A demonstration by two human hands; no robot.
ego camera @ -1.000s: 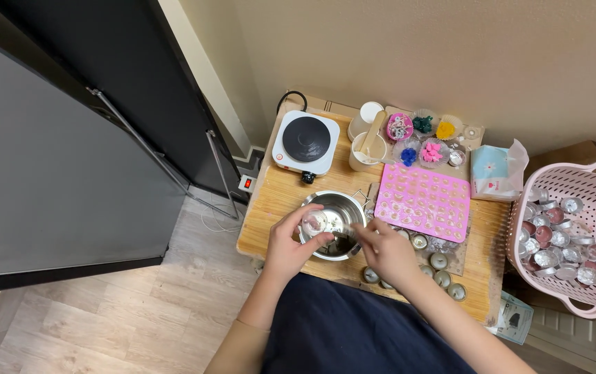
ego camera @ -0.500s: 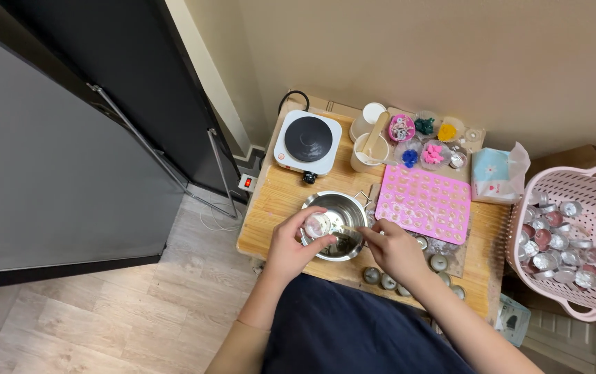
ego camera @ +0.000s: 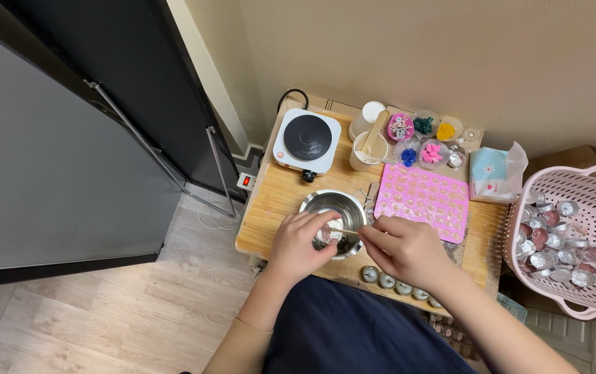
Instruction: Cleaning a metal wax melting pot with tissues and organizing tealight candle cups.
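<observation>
A small round cup point(ego camera: 327, 234), pale and partly hidden, is held over the steel bowl point(ego camera: 334, 211), which stands near the front edge of the wooden table point(ego camera: 277, 201), toward its left half. The left hand point(ego camera: 299, 246) is curled around the cup from the left and front, the fingers closed on its rim; how firmly it is gripped cannot be told. A thin wooden stick point(ego camera: 348, 231) is pinched between the fingertips of the right hand point(ego camera: 408, 249), which is otherwise loosely closed and rests just right of the bowl.

The stick's long axis lies nearly level, running left to right, with its free end pointed into the cup and its held end toward the right hand. The cup therefore lies directly left of the right-hand pinch, and the left hand is the nearer one to it, being in contact.

A pink silicone mould point(ego camera: 422, 201) lies just right of the bowl. A white hot plate point(ego camera: 307, 140) stands at the back left corner, with small dishes of coloured pieces beside it along the back edge. A row of small metal cups point(ego camera: 395, 282) is lined along the front edge. A pink basket point(ego camera: 575, 242) of similar cups stands off the table's right edge.
</observation>
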